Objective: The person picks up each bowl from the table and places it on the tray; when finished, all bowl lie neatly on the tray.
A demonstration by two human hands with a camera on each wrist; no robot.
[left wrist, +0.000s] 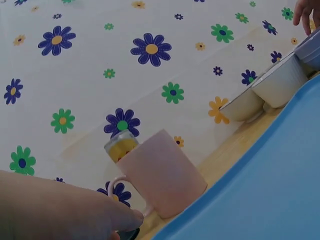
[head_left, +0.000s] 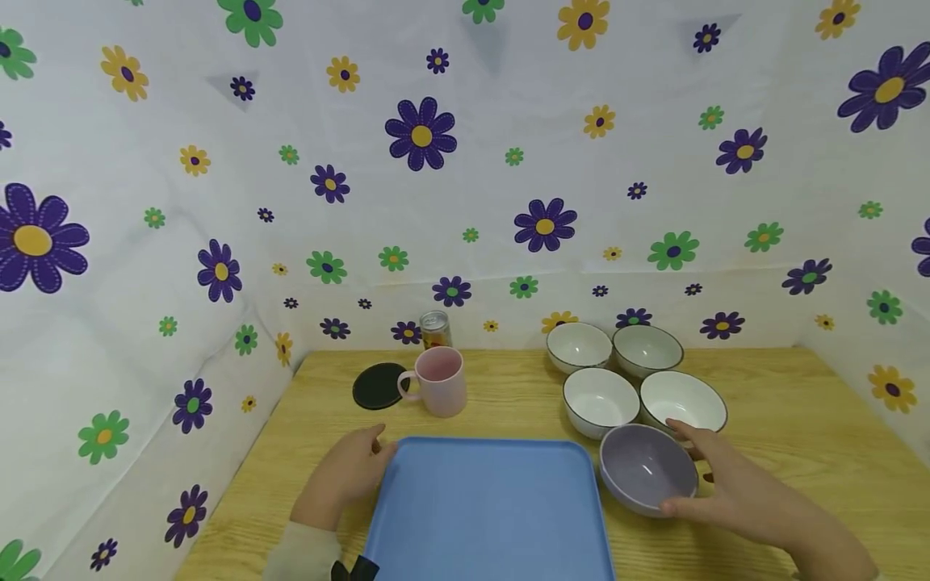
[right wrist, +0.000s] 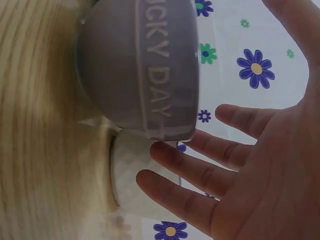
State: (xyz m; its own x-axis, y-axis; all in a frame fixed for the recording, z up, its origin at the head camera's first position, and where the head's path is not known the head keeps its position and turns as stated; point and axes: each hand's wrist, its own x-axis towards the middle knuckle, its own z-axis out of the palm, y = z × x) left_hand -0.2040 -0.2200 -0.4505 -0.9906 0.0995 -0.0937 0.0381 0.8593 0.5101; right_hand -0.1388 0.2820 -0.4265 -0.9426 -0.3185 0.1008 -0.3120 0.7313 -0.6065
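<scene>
At the right side of the blue tray (head_left: pixel 487 508) stands a purple-grey bowl (head_left: pixel 648 468), with raised "LUCKY DAY" lettering on its outside (right wrist: pixel 150 65). My right hand (head_left: pixel 741 484) is spread beside this bowl, thumb near its front rim and fingers toward the back. In the right wrist view the fingers (right wrist: pixel 195 175) are fairly straight, close to the rim; whether they touch it is unclear. My left hand (head_left: pixel 352 468) lies at the tray's far left corner with relaxed fingers, partly hidden. Close by it in the left wrist view is a pink mug (left wrist: pixel 162 175).
Several white bowls with dark rims (head_left: pixel 601 399) are grouped behind the purple-grey one. Beyond the tray sit a black round coaster (head_left: pixel 379 386) and a can (head_left: pixel 436 329) behind the mug. A flower-patterned sheet (head_left: pixel 494 202) encloses the wooden table (head_left: pixel 785 420) at back and sides.
</scene>
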